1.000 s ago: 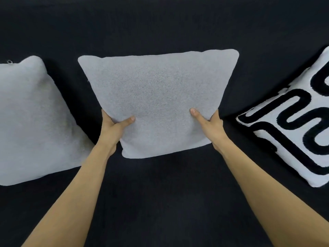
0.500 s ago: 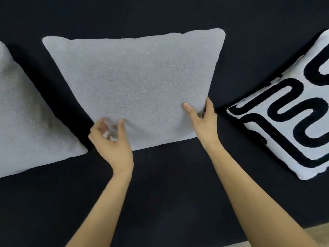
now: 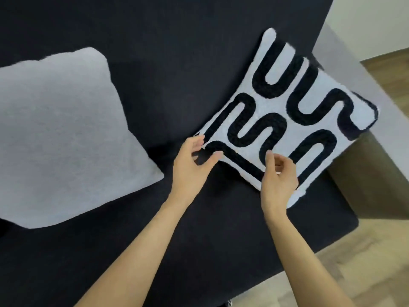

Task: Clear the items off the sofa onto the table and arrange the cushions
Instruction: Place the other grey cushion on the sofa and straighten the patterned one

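Cushions lie on the black fabric sofa [image 3: 177,63]: a plain grey square cushion [image 3: 62,138] leans at the left, and a white square cushion with black looping lines [image 3: 292,116] rests tilted against the right end. The left hand [image 3: 190,165], fingers spread, touches its lower corner; the right hand [image 3: 278,178], fingers loosely curled, is over its bottom edge.

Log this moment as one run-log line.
stage: cushion arranging | left hand: open at patterned cushion corner | right hand: open over its edge | grey cushion: on sofa
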The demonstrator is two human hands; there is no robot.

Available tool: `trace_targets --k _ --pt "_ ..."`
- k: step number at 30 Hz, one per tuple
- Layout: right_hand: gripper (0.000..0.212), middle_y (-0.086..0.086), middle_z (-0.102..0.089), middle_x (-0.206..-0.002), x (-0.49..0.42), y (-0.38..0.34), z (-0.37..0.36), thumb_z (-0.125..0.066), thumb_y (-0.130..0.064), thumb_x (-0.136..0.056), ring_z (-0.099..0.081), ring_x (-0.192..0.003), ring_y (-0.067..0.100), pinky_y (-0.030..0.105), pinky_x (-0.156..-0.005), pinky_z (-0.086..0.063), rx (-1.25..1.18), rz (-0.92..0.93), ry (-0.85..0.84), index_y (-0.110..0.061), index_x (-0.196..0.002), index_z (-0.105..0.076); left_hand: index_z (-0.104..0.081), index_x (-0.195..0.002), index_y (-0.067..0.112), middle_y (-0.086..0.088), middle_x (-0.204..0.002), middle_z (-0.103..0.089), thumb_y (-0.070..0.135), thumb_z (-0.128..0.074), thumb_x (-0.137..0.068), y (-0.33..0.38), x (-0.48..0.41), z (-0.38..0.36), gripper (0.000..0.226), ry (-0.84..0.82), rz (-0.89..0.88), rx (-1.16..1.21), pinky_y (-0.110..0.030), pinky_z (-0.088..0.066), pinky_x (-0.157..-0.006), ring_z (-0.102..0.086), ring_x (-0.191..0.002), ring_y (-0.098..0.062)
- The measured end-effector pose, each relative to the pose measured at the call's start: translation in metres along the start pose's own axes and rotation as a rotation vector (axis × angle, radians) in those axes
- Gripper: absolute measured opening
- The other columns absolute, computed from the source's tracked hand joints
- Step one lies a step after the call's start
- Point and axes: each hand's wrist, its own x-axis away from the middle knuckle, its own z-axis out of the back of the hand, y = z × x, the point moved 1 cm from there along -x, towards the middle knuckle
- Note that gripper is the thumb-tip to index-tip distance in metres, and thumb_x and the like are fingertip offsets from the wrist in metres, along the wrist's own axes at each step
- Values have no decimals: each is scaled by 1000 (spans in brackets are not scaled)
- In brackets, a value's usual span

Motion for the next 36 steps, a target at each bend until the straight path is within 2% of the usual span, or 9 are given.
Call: trace_targets --k 3,7,11,13,17,22,28,32,36 --pt "84 10 -49 -149 -56 14 36 -78 -54 -85 -47 -139 26 46 -114 -44 109 -85 148 -8 -150 -48 -43 -150 30 13 -152 -48 43 -88 -74 18 -43 -37 89 -172 -55 -80 -27 -35 -116 -42 -142 -6" --pt "128 8 -35 -167 -127 26 67 -91 -54 -70 -35 -153 28 51 -121 -38 21 -337 -18 -8 -166 -18 -24 -161 27 2 -164 -34 40 -91 -71 46 -110 -71 113 -270 16 -110 -25 -28 -116 -31 -150 -10" --pt "130 -6 -61 -146 -160 43 71 -102 -46 -51 -59 -134 20 50 -113 -49 -155 -364 -234 -22 -159 -33 -8 -163 31 7 -169 -24 72 -88 -49 44 -142 -87 146 -323 150 -263 -45 -24 -125 -27 -153 -14" --pt "126 -5 -62 -144 -165 49 70 -101 -42 -52 -61 -131 21 52 -112 -50 -208 -358 -262 -25 -157 -34 -10 -164 29 8 -168 -27 66 -91 -52 42 -144 -87 143 -354 177 -301 -44 -28 -124 -31 -151 -13" --pt "90 -9 -70 -134 -159 47 70 -96 -21 -71 -69 -123 14 47 -105 -56 -299 -211 -320 -32 -146 -47 -53 -141 37 11 -136 -63 41 -94 -64 34 -122 -77 88 -315 114 -129 -39 -48 -111 -61 -125 -7" --pt "80 -5 -73 -131 -161 15 49 -91 -7 -77 -72 -119 13 44 -101 -59 -299 -22 -470 -24 -144 -52 -52 -99 66 4 -136 -55 51 -87 -69 2 -60 -50 48 20 59 -42 -44 -44 -113 -53 -132 -16" --pt "84 0 -67 -139 -174 -45 0 -90 -3 -76 -67 -126 14 41 -103 -58 -211 229 -647 -21 -146 -47 -61 -124 51 0 -140 -60 50 -90 -68 -27 -49 -16 63 169 62 94 -38 -51 -107 -63 -126 -11" --pt "85 -1 -67 -138 -190 -46 -20 -89 -2 -76 -68 -125 14 43 -104 -58 -207 210 -657 -20 -148 -47 -53 -106 73 -1 -139 -58 48 -90 -66 -28 -60 -13 60 211 17 73 -41 -49 -110 -57 -132 -17" --pt "90 -2 -68 -139 -204 -32 -24 -88 0 -77 -68 -126 14 43 -104 -58 -174 176 -686 -22 -151 -42 -39 -137 53 7 -145 -53 48 -88 -68 -39 -59 -23 84 183 -7 12 -43 -42 -116 -51 -138 -13"
